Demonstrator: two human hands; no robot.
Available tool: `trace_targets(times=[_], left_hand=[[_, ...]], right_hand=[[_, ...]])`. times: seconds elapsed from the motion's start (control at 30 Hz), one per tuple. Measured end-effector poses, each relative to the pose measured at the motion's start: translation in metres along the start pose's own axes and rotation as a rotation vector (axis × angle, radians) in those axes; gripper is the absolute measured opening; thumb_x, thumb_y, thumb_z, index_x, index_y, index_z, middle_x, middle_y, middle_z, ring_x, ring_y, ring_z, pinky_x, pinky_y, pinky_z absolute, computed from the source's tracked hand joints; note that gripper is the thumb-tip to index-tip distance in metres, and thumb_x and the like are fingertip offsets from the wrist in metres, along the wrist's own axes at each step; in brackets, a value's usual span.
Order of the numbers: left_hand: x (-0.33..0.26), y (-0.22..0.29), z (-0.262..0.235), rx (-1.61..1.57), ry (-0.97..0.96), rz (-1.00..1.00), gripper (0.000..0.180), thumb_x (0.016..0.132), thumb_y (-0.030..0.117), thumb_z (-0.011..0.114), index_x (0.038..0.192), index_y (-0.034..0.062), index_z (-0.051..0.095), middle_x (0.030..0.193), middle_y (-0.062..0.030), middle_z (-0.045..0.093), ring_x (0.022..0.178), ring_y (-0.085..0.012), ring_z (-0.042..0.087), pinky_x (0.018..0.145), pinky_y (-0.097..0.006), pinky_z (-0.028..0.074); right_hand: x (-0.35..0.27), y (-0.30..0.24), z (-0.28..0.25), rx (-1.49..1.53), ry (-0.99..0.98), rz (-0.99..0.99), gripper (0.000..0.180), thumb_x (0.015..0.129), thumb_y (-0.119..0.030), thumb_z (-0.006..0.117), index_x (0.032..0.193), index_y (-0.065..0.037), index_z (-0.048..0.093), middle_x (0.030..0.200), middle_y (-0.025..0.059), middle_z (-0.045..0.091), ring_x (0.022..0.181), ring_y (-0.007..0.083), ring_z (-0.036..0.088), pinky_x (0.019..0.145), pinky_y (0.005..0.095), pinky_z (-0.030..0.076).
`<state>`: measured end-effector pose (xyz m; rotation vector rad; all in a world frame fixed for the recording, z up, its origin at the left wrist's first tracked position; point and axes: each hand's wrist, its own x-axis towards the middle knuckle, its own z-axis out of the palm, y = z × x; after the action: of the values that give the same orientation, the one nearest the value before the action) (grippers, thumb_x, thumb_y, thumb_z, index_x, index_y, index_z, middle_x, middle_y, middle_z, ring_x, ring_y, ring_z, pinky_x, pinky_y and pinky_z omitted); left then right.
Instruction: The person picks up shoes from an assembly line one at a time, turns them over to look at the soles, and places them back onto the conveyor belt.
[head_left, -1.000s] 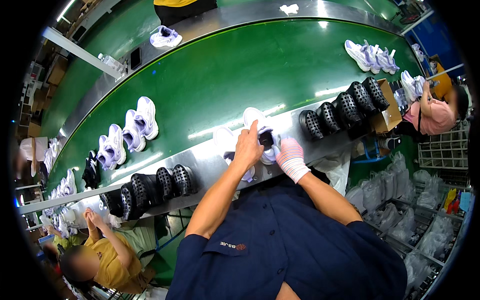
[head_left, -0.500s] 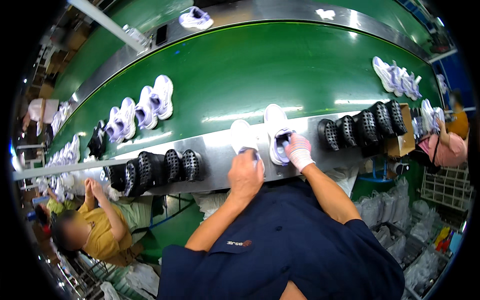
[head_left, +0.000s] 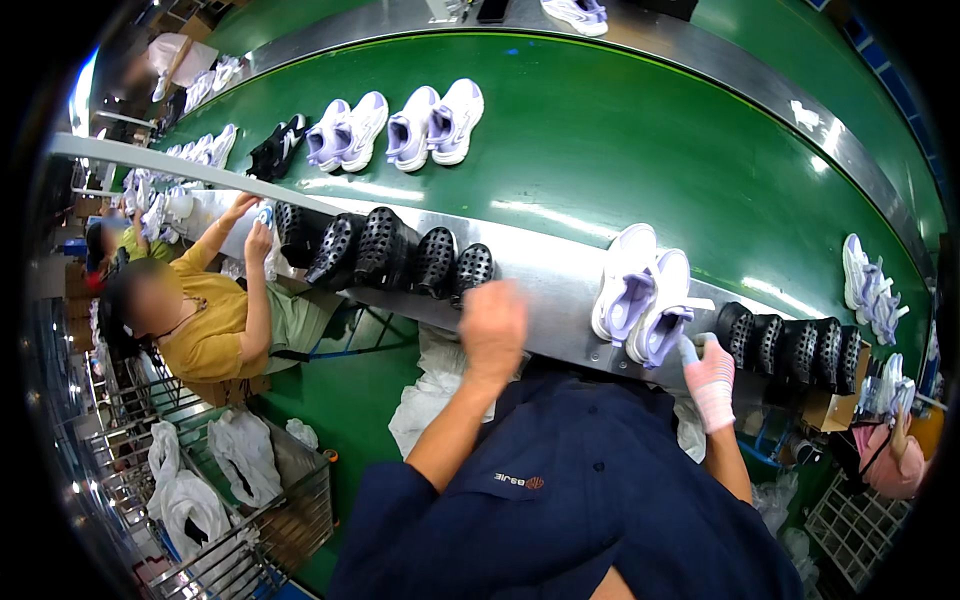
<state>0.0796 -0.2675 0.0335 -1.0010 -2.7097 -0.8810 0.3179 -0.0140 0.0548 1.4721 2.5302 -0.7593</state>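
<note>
A pair of white and lavender sneakers, the left sneaker (head_left: 625, 285) and the right sneaker (head_left: 662, 310), stands side by side on the metal ledge in front of me. My right hand (head_left: 711, 385), in a pale striped knit glove, is beside the right sneaker's heel, fingers apart and nothing visible in them. Bare and smeared by motion, my left hand (head_left: 493, 332) is at the near edge of the ledge. It is nearest to the end one of several black perforated shoe-shaped forms (head_left: 472, 272); its fingers cannot be made out.
More black perforated forms (head_left: 795, 350) line the ledge at right, beside a cardboard box (head_left: 832, 408). Other sneakers (head_left: 435, 125) stand on the green belt (head_left: 580, 130). A person in a yellow top (head_left: 215, 315) sits at left, near a wire cart (head_left: 300, 520) and a slanting rail (head_left: 190, 168).
Both hands have come off the sneakers: the left toward the black forms at left, the right to the right. The sneakers now stand closer together. My view has swung left.
</note>
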Motion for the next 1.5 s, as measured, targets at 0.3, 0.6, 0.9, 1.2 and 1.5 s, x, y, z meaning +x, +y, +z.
trace_targets(times=[0.3,0.6,0.9,1.2,1.5], left_hand=[[-0.009,-0.104,-0.033,0.364,0.184,-0.165,0.045,0.081,0.022,0.083,0.116,-0.0002,0.066,0.111,-0.0135,0.063,0.102,-0.0348,0.057,0.089,-0.045,0.048],[0.003,0.045,-0.055,-0.439,-0.058,0.361,0.047,0.076,0.024,0.086,0.112,0.0,0.067,0.11,-0.0145,0.063,0.105,-0.0343,0.061,0.087,-0.043,0.051],[0.043,0.058,0.017,-1.193,-0.612,-0.206,0.028,0.089,0.011,0.074,0.115,0.0033,0.066,0.103,-0.0027,0.067,0.093,-0.0106,0.061,0.085,-0.028,0.051],[0.012,0.085,0.089,-0.84,-0.348,-0.158,0.037,0.087,0.02,0.074,0.116,0.0003,0.064,0.097,-0.0125,0.067,0.09,-0.0262,0.064,0.083,-0.038,0.052],[0.076,0.064,0.137,-0.302,-0.441,0.547,0.017,0.081,0.009,0.071,0.085,-0.0062,0.064,0.091,-0.0257,0.063,0.093,-0.0448,0.059,0.084,-0.052,0.049]], right_hand=[[-0.03,-0.093,0.034,0.376,-0.256,-0.273,0.028,0.093,-0.025,0.074,0.096,0.002,0.074,0.066,0.013,0.066,0.065,0.0151,0.066,0.065,0.0343,0.051],[-0.045,-0.153,0.041,1.606,-0.63,0.175,0.033,0.097,-0.022,0.069,0.126,-0.007,0.061,0.114,0.0058,0.067,0.101,0.0168,0.066,0.087,0.0331,0.056],[-0.063,-0.121,0.014,0.596,-0.193,-0.303,0.055,0.092,-0.04,0.07,0.129,0.0,0.06,0.106,0.0181,0.073,0.098,0.0315,0.072,0.08,0.0443,0.056],[-0.071,-0.075,0.026,0.111,0.009,-0.115,0.046,0.091,-0.045,0.072,0.091,0.001,0.068,0.074,0.0263,0.067,0.076,0.0457,0.068,0.068,0.0521,0.053],[-0.008,-0.088,0.012,-0.158,-0.135,-0.105,0.025,0.093,-0.026,0.062,0.095,-0.002,0.069,0.089,0.0221,0.074,0.087,0.0388,0.074,0.078,0.0498,0.058]])
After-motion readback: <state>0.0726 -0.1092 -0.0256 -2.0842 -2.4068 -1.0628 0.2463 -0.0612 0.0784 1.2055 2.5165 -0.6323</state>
